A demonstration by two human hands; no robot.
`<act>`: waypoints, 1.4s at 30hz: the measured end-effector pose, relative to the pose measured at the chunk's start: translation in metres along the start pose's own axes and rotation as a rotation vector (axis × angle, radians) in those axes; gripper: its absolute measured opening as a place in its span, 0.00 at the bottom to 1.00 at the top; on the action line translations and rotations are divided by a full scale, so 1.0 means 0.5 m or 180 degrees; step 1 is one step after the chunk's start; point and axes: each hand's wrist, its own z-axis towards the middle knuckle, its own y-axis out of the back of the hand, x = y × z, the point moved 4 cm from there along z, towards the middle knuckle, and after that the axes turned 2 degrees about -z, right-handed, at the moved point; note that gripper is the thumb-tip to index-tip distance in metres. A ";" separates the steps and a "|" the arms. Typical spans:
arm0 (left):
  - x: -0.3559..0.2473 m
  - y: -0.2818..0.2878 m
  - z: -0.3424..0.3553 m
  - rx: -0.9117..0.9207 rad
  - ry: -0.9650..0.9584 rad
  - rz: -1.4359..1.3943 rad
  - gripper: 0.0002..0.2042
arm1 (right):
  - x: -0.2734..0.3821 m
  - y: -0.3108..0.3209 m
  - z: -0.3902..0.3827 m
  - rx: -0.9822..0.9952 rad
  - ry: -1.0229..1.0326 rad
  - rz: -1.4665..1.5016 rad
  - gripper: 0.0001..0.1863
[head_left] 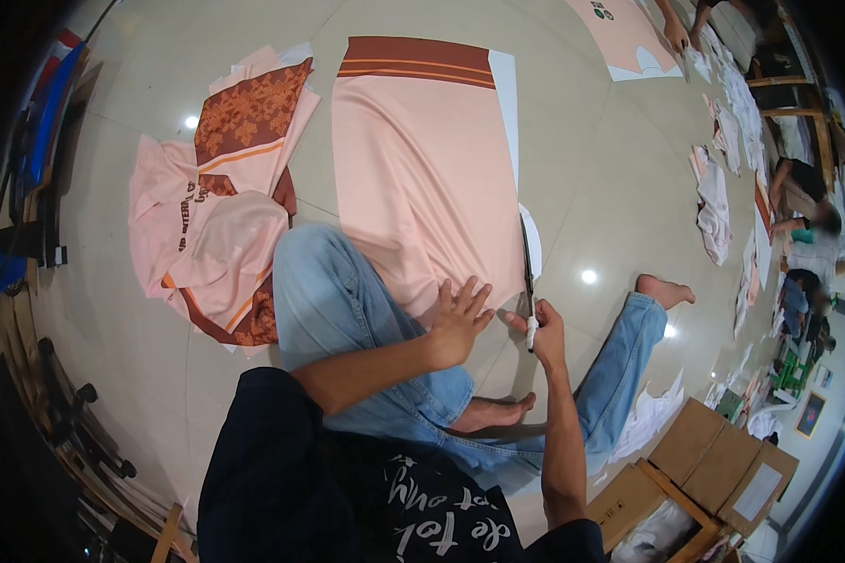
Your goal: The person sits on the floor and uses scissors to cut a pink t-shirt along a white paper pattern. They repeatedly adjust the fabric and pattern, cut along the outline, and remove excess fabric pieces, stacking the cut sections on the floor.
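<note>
A pale pink fabric panel (422, 150) with a brown, orange-striped band along its far end lies on the tiled floor in front of me. My left hand (458, 324) rests flat on its near end, fingers spread. My right hand (541, 335) is closed round the white-wrapped handle of a pair of scissors (529, 263). The dark blades point away from me along the panel's right edge. Beside them a curved white offcut (530, 230) lies at that edge, and a white margin (504, 103) still borders the panel's far right side.
Pink and brown patterned fabric pieces (235, 216) are heaped to the left of my bent knee. Another person's hand (676, 36) is beside a pink panel (620, 38) at the far right. Scraps (714, 206) line the right side. Cardboard boxes (723, 460) stand at the lower right.
</note>
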 end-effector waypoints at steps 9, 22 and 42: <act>0.003 -0.005 0.007 0.0067 0.0031 -0.0018 0.49 | 0.011 -0.004 0.026 -0.0032 -0.0043 -0.0114 0.26; 0.000 -0.009 0.002 -0.0041 0.0090 0.0032 0.53 | 0.051 -0.012 0.054 -0.0051 -0.0046 0.0018 0.27; 0.000 -0.015 0.000 -0.0234 0.0059 -0.0119 0.52 | 0.083 -0.024 0.107 -0.0064 -0.0057 0.0042 0.28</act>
